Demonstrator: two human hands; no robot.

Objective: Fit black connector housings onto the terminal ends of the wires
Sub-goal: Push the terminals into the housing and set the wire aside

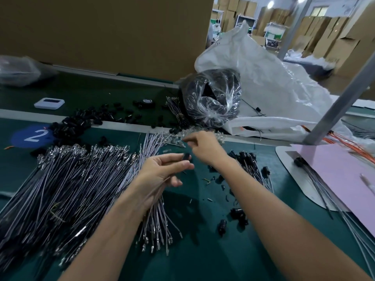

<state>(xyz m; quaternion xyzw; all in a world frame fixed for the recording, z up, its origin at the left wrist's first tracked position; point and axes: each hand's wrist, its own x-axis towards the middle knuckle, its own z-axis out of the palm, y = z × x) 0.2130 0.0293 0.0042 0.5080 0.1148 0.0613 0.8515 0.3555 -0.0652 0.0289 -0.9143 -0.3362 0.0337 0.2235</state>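
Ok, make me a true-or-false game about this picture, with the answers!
1. The left hand holds a black connector housing. True.
2. The blue sticker shows a 5. False: it shows a 2.
3. The sheet on the right is pink. True.
4. The tabletop is red. False: it is green.
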